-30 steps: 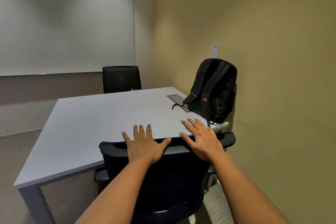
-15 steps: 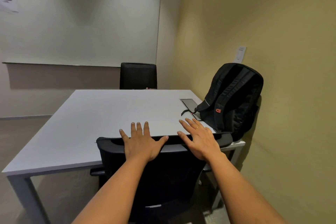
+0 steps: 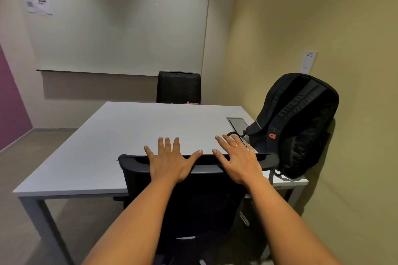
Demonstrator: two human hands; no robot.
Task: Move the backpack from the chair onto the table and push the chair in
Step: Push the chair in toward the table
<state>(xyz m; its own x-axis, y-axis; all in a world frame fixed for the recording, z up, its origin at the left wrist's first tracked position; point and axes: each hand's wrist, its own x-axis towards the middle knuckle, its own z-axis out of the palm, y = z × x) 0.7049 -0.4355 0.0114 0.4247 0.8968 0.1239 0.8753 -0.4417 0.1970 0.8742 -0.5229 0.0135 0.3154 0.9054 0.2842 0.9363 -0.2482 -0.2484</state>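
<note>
Chair [image 3: 193, 206] pushed closer in; flat hands [image 3: 170, 162] unmoved.

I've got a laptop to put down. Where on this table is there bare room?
The table is bare across its whole left and middle, from the far chair to the near edge. The right side is crowded: the backpack stands at the near right corner against the wall, with the hatch beside it. Both hands rest on the near chair.

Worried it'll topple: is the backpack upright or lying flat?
Upright: the backpack stands on the table corner, apparently leaning against the wall.
</note>
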